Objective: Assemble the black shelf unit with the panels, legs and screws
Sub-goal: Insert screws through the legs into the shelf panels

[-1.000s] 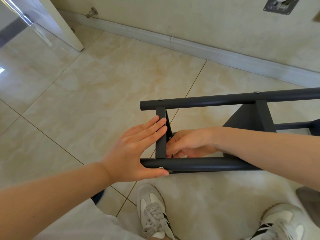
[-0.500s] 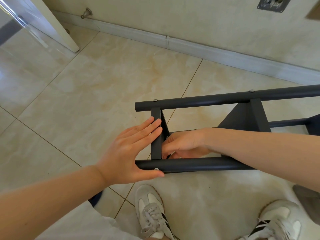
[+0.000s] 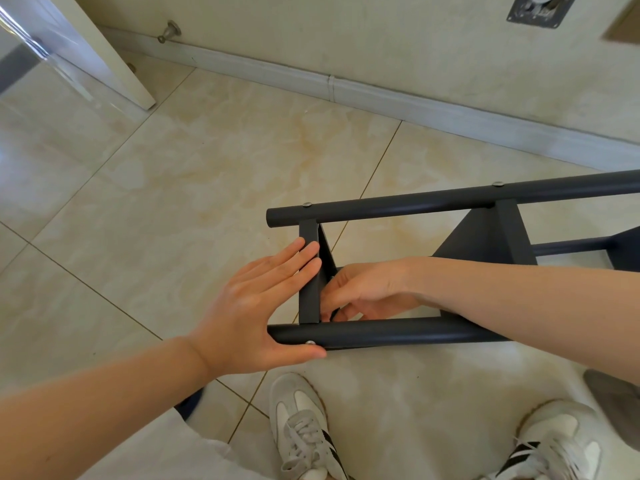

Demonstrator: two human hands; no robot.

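Fingers (image 3: pixel 300 258) of the left hand (image 3: pixel 249 306) are laid straight on the near-to-far panel (image 3: pixel 309 303); the right hand (image 3: pixel 367 292), just right of it, is curled, hold unclear.

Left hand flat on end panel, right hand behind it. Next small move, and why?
Likely: press the left hand flat against the end panel and near leg while the right hand tightens the inside corner joint; it curls there, what it holds hidden.
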